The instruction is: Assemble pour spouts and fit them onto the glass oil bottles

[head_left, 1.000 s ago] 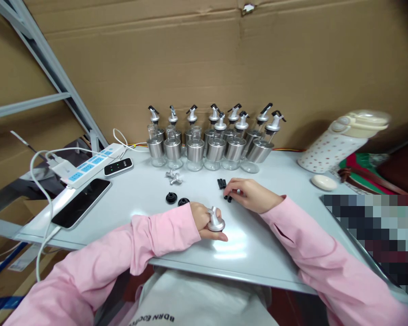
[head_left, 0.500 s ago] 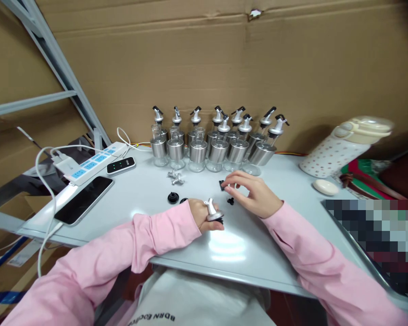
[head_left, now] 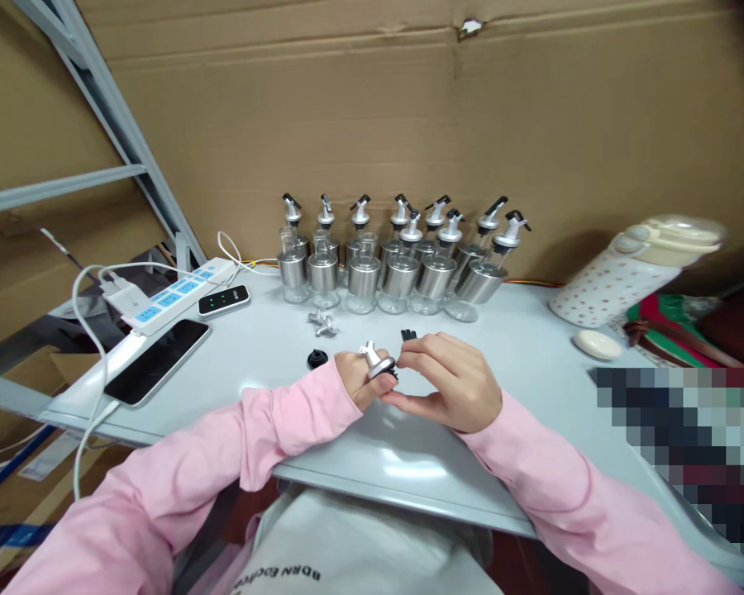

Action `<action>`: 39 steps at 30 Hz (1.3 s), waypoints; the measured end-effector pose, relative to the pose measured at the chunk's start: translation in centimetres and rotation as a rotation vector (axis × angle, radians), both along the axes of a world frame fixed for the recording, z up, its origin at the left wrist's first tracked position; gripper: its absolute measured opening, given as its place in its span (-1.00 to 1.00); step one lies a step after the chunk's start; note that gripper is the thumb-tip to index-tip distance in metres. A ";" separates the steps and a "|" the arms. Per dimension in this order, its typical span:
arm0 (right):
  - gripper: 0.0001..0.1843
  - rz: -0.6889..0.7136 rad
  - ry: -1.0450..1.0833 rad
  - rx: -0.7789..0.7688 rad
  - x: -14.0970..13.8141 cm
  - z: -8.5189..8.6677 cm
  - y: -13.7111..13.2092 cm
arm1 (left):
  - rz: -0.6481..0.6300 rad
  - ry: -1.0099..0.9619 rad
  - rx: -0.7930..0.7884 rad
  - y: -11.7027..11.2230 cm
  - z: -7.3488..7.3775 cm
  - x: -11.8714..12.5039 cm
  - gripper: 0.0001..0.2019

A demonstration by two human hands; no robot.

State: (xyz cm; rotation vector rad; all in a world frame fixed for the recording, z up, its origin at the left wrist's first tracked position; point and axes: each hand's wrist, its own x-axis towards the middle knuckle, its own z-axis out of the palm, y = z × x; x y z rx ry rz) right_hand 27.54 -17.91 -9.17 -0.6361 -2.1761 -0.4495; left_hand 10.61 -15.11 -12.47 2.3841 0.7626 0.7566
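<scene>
My left hand (head_left: 358,378) is closed around a silver pour spout (head_left: 372,357) with a black ribbed stopper underneath, tilted with its nozzle up. Close against it, my right hand (head_left: 455,382) has its thumb and fingers curled in at the stopper end. What the right fingertips hold, if anything, is hidden. Just behind the right fingers lie small black lever pieces (head_left: 408,335). A round black stopper (head_left: 317,358) rests left of my left hand. Beyond it lies a little pile of silver spout parts (head_left: 323,322).
Several glass-and-steel bottles (head_left: 364,277) stand in rows at the back, many topped with spouts. A phone (head_left: 158,364), a small black device (head_left: 224,301) and a power strip (head_left: 179,293) are on the left. On the right are a dotted flask (head_left: 626,277) and a white oval object (head_left: 598,345).
My right hand has come from the black pieces toward me and left, meeting the pour spout. My left hand has shifted slightly left and up, tilting the spout.
</scene>
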 end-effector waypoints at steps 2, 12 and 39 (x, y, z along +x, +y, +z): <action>-0.78 0.006 0.015 0.001 0.0 0.1 -0.1 | 0.006 0.005 0.002 -0.1 0.3 -0.1 -0.30; -0.88 0.036 0.070 -0.054 -0.2 0.1 -0.4 | -0.028 -0.026 -0.011 0.0 0.3 -0.2 -0.29; -0.83 -0.087 0.147 -0.016 0.8 -0.3 -0.4 | -0.003 -0.359 0.083 0.3 -0.7 0.0 -0.58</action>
